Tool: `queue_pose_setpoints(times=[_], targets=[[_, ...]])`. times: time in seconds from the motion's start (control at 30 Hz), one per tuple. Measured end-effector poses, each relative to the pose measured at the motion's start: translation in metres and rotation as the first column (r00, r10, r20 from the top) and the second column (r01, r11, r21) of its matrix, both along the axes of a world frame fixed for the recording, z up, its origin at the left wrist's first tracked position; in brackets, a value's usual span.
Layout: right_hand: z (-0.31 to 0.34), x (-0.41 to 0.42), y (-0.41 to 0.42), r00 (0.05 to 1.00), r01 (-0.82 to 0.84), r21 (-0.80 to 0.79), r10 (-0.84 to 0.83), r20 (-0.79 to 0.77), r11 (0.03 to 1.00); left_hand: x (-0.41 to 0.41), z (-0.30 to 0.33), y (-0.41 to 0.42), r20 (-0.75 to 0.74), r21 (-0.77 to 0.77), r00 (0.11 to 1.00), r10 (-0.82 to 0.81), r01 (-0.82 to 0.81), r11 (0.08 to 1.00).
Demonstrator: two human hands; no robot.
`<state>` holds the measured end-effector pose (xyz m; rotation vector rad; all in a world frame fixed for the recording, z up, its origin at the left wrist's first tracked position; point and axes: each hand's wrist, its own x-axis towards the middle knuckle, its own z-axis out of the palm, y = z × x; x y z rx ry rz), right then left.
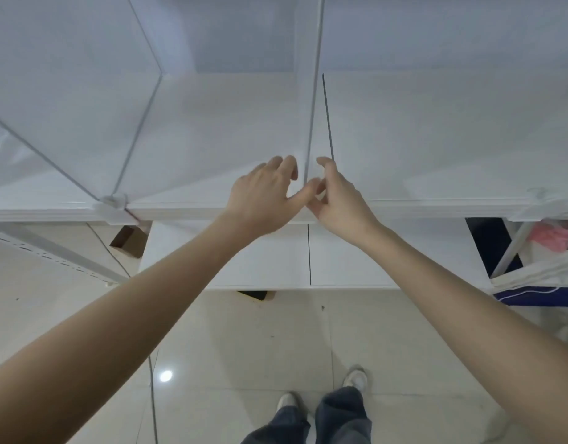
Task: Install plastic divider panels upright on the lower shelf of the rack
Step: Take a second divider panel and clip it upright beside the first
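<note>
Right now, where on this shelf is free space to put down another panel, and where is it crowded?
The shelf is bare right of the center divider. Another bare patch lies between that divider and the left divider. The front edge at the center is crowded: the left hand and right hand meet there around the divider.

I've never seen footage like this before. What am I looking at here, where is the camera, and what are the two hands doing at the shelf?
There is no machine: one camera worn on a person's head looks forward and down, so both bare arms reach away from you and the shoes show on the tiled floor. The white shelf carries clear plastic divider panels; one already stands at the left. The left hand and right hand meet at the front edge of a thin upright panel, pinching its lower end. Exactly which fingers touch it is hard to tell.
</note>
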<state>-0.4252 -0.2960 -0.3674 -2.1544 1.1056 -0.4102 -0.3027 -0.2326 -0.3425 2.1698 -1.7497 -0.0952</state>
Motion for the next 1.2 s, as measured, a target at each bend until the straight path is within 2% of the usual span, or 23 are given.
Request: queue_pose_setpoints(times=[0.07, 0.13, 0.23, 0.27, 0.33, 0.4, 0.5, 0.6, 0.8, 0.87, 1.2], targets=[[-0.015, -0.012, 0.009, 0.998, 0.048, 0.058, -0.051, 0.049, 0.997, 0.004, -0.020, 0.017, -0.033, 0.056, 0.999, -0.003, 0.005, 0.998], [-0.029, -0.022, 0.018, 0.986, 0.121, 0.189, -0.140, 0.090, 0.974, 0.003, -0.039, 0.030, -0.183, 0.208, 0.978, 0.103, -0.064, 0.976], [-0.050, -0.027, 0.025, 0.956, 0.216, 0.461, -0.282, 0.078, 0.861, 0.001, -0.060, 0.035, -0.425, 0.464, 0.851, 0.309, -0.088, 0.881], [-0.056, -0.025, 0.025, 0.945, 0.238, 0.541, -0.321, 0.063, 0.806, 0.000, -0.065, 0.033, -0.513, 0.507, 0.774, 0.372, -0.076, 0.858], [-0.064, -0.019, 0.023, 0.918, 0.258, 0.678, -0.392, 0.049, 0.688, -0.004, -0.072, 0.027, -0.683, 0.531, 0.545, 0.487, -0.087, 0.843], [-0.069, -0.011, 0.019, 0.897, 0.245, 0.763, -0.439, 0.055, 0.598, -0.005, -0.077, 0.017, -0.759, 0.543, 0.343, 0.553, -0.133, 0.829], [-0.074, 0.001, 0.012, 0.850, 0.184, 0.867, -0.518, 0.097, 0.464, -0.008, -0.083, 0.002, -0.806, 0.552, 0.150, 0.573, -0.162, 0.818], [-0.078, 0.011, 0.007, 0.828, 0.095, 0.902, -0.537, 0.163, 0.421, -0.010, -0.087, -0.010, -0.838, 0.534, 0.014, 0.546, -0.188, 0.825], [-0.082, 0.006, -0.003, 0.667, -0.024, 0.957, -0.709, 0.229, 0.288, -0.009, -0.094, -0.016, -0.838, 0.546, -0.129, 0.531, -0.214, 0.810], [-0.082, 0.005, -0.006, 0.660, -0.035, 0.962, -0.716, 0.227, 0.272, -0.009, -0.094, -0.018, -0.831, 0.556, -0.162, 0.532, -0.214, 0.803], [-0.074, 0.011, -0.013, 0.695, 0.096, 0.960, -0.708, 0.124, 0.263, -0.010, -0.091, -0.023, -0.811, 0.584, -0.185, 0.555, -0.198, 0.787]])
